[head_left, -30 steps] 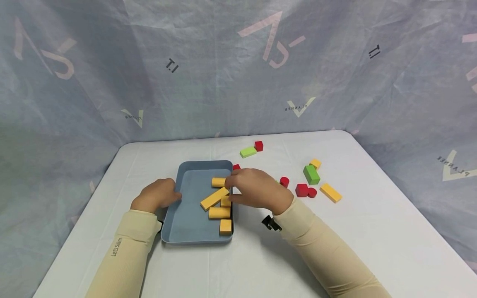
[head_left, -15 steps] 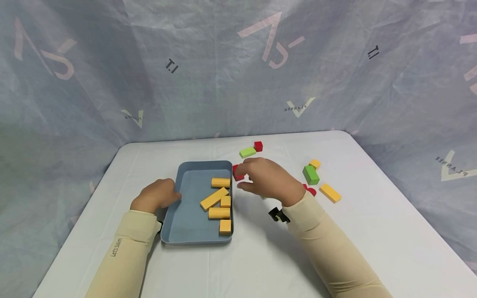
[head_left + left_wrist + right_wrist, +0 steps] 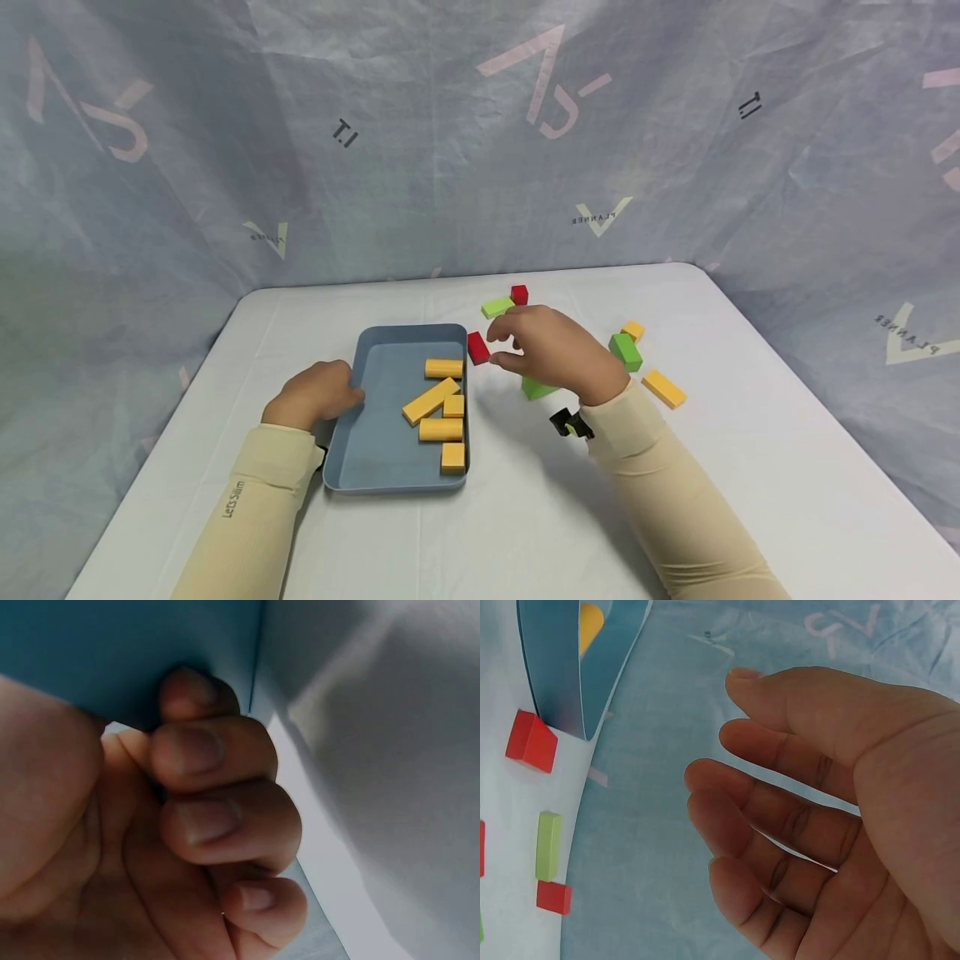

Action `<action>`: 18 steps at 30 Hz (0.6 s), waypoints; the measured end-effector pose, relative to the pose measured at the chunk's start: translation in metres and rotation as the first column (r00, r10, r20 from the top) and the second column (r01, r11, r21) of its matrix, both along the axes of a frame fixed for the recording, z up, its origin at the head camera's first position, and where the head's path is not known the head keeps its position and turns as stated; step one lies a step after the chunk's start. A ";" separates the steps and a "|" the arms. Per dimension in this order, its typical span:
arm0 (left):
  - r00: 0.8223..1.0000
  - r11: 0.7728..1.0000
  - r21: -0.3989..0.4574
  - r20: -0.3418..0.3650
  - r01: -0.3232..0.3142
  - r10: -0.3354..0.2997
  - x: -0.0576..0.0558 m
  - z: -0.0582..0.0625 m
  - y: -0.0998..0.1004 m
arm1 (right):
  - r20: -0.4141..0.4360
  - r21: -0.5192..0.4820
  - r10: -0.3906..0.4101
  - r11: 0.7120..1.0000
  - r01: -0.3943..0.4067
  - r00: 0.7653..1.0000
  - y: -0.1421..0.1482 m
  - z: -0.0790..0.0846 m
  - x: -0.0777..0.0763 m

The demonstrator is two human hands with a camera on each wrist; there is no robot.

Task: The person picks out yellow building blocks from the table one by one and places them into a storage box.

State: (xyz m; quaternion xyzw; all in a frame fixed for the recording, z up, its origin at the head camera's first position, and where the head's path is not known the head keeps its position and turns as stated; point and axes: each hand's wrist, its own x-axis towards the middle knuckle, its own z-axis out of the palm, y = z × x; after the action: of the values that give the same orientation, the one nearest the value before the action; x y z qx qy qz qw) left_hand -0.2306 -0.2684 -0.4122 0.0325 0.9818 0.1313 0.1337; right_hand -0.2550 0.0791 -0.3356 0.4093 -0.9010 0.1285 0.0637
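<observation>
My left hand (image 3: pixel 315 395) grips the left wall of a blue-grey tray (image 3: pixel 386 477); in the left wrist view its fingers (image 3: pixel 206 821) curl beneath the tray wall. Several yellow blocks lie along the tray's right side, among them a slanted flat block (image 3: pixel 431 402) and a cylinder (image 3: pixel 441 430). My right hand (image 3: pixel 558 350) hovers right of the tray, fingers loosely bent. The right wrist view shows nothing between its thumb and fingers. Close to its fingertips a red block (image 3: pixel 478 348) lies beside the tray's right wall. A green block (image 3: pixel 537 387) is partly hidden under this hand.
Behind the right hand lie a light green block (image 3: pixel 497 307) and a red cube (image 3: pixel 520 294). Farther right are a green block (image 3: pixel 626 352), a small yellow cube (image 3: pixel 633 331) and a yellow flat block (image 3: pixel 664 388). A cloth backdrop (image 3: pixel 450 167) hangs behind the white table.
My right hand has moved from over the tray's right edge to the right and slightly back, uncovering the red block and the tray's yellow blocks. The left hand and tray have stayed put.
</observation>
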 end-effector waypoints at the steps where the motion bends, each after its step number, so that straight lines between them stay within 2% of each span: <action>1: 1.000 1.000 -0.001 0.001 -0.001 0.001 0.000 0.000 0.000 | -0.001 -0.007 0.000 1.000 -0.001 1.000 0.002 0.000 -0.001; 5: 1.000 1.000 -0.001 0.000 -0.003 0.003 0.000 -0.001 0.000 | 0.025 -0.050 0.000 0.999 0.001 1.000 0.009 0.001 -0.007; 12: 1.000 1.000 0.004 -0.004 -0.005 0.005 0.000 -0.003 0.000 | 0.053 -0.084 -0.085 0.992 0.089 0.995 0.030 0.000 -0.021; 18: 1.000 1.000 0.007 -0.001 -0.008 0.008 0.000 -0.002 0.001 | 0.093 -0.113 -0.141 0.982 0.151 0.986 0.043 0.000 -0.027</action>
State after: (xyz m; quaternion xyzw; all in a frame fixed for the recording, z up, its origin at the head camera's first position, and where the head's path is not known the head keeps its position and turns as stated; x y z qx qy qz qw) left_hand -0.2307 -0.2679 -0.4145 0.0289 0.9815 0.1351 0.1326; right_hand -0.2818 0.1222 -0.3351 0.3318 -0.9211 0.1948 0.0591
